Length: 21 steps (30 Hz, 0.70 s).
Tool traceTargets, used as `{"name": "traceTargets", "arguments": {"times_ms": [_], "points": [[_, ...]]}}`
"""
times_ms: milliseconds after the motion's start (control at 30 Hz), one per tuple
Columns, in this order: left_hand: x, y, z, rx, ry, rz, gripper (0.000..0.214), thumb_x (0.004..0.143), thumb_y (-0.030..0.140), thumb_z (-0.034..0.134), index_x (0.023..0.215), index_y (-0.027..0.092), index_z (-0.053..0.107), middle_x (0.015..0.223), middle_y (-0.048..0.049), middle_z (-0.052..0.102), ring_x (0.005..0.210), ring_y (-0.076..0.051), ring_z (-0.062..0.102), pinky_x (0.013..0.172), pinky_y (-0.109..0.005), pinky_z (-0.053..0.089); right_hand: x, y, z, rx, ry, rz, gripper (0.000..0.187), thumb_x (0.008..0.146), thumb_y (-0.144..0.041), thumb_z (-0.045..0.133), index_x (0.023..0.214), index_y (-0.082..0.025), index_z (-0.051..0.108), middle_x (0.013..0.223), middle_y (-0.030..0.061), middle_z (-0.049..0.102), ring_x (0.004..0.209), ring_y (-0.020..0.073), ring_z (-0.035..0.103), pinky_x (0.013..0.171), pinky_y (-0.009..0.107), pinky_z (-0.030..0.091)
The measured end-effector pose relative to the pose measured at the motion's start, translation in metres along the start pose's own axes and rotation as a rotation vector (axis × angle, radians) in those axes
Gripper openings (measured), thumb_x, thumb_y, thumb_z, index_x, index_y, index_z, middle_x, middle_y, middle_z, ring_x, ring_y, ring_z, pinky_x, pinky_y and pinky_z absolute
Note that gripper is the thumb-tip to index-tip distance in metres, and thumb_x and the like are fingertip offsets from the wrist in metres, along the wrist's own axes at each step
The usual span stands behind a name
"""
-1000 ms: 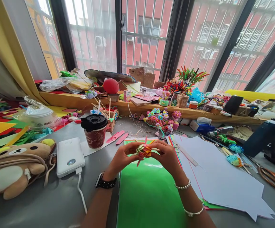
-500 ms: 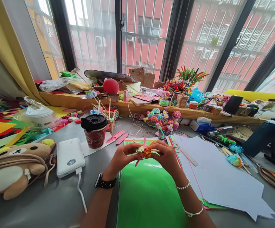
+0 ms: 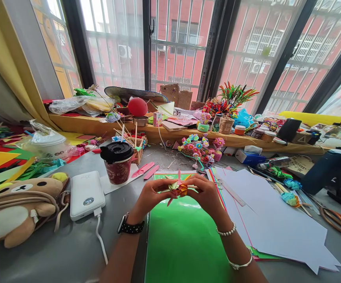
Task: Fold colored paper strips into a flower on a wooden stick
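Folded paper [image 3: 178, 186] barely moved, fingers [image 3: 197, 181] gripping, lidded cup [image 3: 118, 169]

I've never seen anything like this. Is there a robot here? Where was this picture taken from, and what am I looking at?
No robot: these are a person's own bare hands. The camera sits on their head, looking forward and down, so you see roughly what they see.

The left hand and right hand hold a small, colourful folded paper piece between their fingertips, above a shiny green sheet on a grey desk.

To the left are a lidded cup, a white power bank and a plush bear; to the right, large white paper. Behind, craft flowers stand near a cluttered window ledge.
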<state>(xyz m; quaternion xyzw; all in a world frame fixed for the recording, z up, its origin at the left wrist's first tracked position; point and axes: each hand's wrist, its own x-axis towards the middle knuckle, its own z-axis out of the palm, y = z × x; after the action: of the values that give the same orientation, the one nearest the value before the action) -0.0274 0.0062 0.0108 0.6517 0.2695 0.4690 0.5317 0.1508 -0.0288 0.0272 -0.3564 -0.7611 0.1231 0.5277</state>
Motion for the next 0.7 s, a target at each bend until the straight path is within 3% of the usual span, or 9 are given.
{"name": "traceTargets", "arguments": {"times_ms": [167,267,400,500,600,700], "points": [[0.0005,0.0015,0.0021,-0.021,-0.028,0.030,0.040,0.060,0.018,0.071,0.099,0.017,0.062,0.100,-0.0069,0.065,0.092,-0.024,0.059,0.082,-0.035,0.048,-0.0001,0.0006,0.0000,-0.058,-0.020,0.095,0.013,0.072,-0.026,0.062,0.084,-0.018,0.061,0.077,0.0014,0.057,0.043,0.0053,0.034,0.038,0.019,0.032],[0.0012,0.0005,0.0028,-0.028,-0.044,0.071,0.044,0.063,0.018,0.069,0.105,0.018,0.058,0.101,-0.0070,0.063,0.094,-0.023,0.057,0.083,-0.033,0.046,0.0009,0.0000,-0.0006,-0.072,-0.028,0.091,0.023,0.072,-0.024,0.063,0.094,-0.019,0.059,0.085,0.0019,0.056,0.042,0.0040,0.028,0.037,0.018,0.030],[0.0008,-0.0008,0.0029,-0.010,-0.049,0.051,0.056,0.063,0.017,0.069,0.115,0.021,0.050,0.094,-0.0050,0.063,0.087,-0.020,0.058,0.074,-0.030,0.049,0.0007,0.0000,0.0006,-0.058,-0.007,0.070,0.023,0.072,-0.026,0.063,0.094,-0.020,0.060,0.084,0.0029,0.058,0.045,0.0059,0.037,0.039,0.019,0.033],[0.0003,-0.0004,0.0023,-0.003,-0.067,0.029,0.056,0.061,0.018,0.070,0.114,0.020,0.050,0.090,-0.0050,0.063,0.083,-0.019,0.058,0.070,-0.029,0.049,-0.0001,0.0011,0.0026,-0.005,0.010,0.051,0.017,0.073,-0.030,0.061,0.087,-0.020,0.062,0.082,0.0046,0.060,0.061,0.0117,0.052,0.043,0.020,0.038],[0.0002,0.0008,0.0011,-0.013,-0.081,0.041,0.050,0.061,0.017,0.070,0.108,0.018,0.054,0.093,-0.0058,0.063,0.084,-0.019,0.057,0.072,-0.029,0.048,0.0000,0.0023,0.0021,0.048,0.001,0.021,0.018,0.075,-0.032,0.059,0.089,-0.021,0.063,0.085,0.0054,0.060,0.076,0.0154,0.056,0.054,0.022,0.044],[-0.0001,0.0034,-0.0001,-0.062,-0.075,0.037,0.047,0.060,0.017,0.071,0.104,0.018,0.056,0.093,-0.0058,0.063,0.085,-0.019,0.058,0.070,-0.028,0.048,0.0007,0.0041,-0.0023,0.032,-0.002,0.044,0.024,0.074,-0.035,0.060,0.093,-0.022,0.062,0.086,0.0042,0.058,0.062,0.0112,0.052,0.050,0.021,0.042]]}}
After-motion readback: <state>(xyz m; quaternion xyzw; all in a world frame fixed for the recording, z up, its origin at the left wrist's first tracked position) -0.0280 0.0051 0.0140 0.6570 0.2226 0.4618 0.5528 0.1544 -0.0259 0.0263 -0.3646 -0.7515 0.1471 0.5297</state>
